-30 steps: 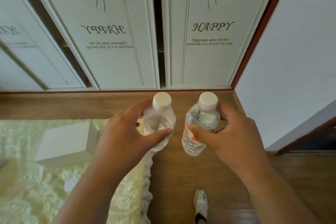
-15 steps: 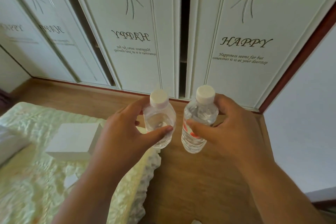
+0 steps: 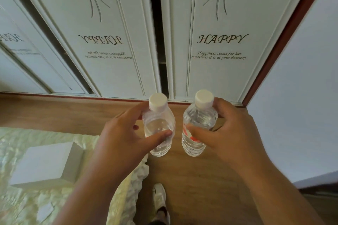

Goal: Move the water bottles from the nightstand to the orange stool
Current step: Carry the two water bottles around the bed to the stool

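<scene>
Two clear plastic white-capped water bottles (image 3: 158,126) (image 3: 199,124) were still held by left hand (image 3: 118,144) and right hand (image 3: 228,133) at frame centre; view dropped since, stool unseen, carrying underway.

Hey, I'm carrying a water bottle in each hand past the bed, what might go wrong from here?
1. The left hand holds the clear bottle between thumb and fingers only, high on its body; it may slip.
2. The two bottles hang close together; the red-label bottle in the right hand might knock the other.
3. The bed's ruffled edge lies right beside your shoe; you might catch it while stepping.
</scene>
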Available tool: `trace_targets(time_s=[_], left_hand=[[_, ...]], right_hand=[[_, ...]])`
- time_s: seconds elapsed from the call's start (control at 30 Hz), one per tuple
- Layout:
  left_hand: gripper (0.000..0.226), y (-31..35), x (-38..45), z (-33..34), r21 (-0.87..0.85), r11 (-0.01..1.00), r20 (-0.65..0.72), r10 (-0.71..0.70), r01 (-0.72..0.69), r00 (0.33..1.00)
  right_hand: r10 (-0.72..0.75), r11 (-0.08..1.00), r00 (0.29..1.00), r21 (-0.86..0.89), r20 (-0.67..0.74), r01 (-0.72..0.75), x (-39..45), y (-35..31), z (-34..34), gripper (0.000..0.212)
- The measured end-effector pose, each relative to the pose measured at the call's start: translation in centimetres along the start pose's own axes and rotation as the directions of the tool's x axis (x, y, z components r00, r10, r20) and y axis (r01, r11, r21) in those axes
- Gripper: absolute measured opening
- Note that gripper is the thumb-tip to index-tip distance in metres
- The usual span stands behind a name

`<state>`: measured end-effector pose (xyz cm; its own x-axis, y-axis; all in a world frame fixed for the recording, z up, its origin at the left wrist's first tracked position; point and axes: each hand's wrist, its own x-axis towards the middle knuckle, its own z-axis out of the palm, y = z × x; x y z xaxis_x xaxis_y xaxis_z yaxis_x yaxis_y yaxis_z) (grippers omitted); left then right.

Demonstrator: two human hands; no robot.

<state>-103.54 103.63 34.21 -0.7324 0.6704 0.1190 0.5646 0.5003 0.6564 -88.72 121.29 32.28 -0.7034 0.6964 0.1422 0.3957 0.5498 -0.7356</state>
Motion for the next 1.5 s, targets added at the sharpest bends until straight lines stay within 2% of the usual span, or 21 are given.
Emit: trace_targets(time_s=[0.33, 0.63, 0.8, 1.07, 1.3, 1.4, 1.5], left_hand=[[0.080, -1.6, 11.9, 3.0, -0.105, 0.990, 0.134, 0.107, -0.093, 0.985], [0.075, -6.8, 22.5, -0.1, -0.182, 0.977, 0.097, 0.128, -0.109, 0.987], [0.077, -10.4, 24.7, -2.8, -0.143, 0.987, 0.044, 0.082, -0.075, 0.996], [0.080, -16.1, 25.1, -7.2, -0.108, 0.989, -0.111, -0.116, 0.104, 0.987], [0.081, -18.2, 24.7, -9.1, -0.040, 0.949, -0.277, -0.310, 0.312, 0.909], [0.078, -17.7, 25.7, -9.4, -0.009, 0.940, -0.329, -0.325, 0.341, 0.886], [0.076, -16.4, 27.9, -9.2, 0.003, 0.932, -0.358, -0.336, 0.361, 0.871]], right_hand=[[0.123, 0.986, 0.986, -0.099, -0.109, -0.134, 6.9, 0.9, 0.9, 0.071], [0.095, 0.988, 0.984, -0.104, -0.150, -0.111, 16.9, -3.0, 6.3, 0.063], [0.031, 0.994, 0.997, -0.101, -0.068, -0.038, 20.5, -5.7, 9.8, 0.060], [-0.122, 0.992, 0.988, -0.023, 0.097, 0.125, 26.4, -9.9, 15.9, 0.064], [-0.254, 0.967, 0.929, 0.083, 0.270, 0.240, 31.4, -11.7, 21.6, 0.071], [-0.299, 0.954, 0.884, 0.128, 0.360, 0.270, 34.2, -11.8, 23.1, 0.069], [-0.361, 0.932, 0.848, 0.179, 0.387, 0.315, 37.9, -11.3, 23.4, 0.069]])
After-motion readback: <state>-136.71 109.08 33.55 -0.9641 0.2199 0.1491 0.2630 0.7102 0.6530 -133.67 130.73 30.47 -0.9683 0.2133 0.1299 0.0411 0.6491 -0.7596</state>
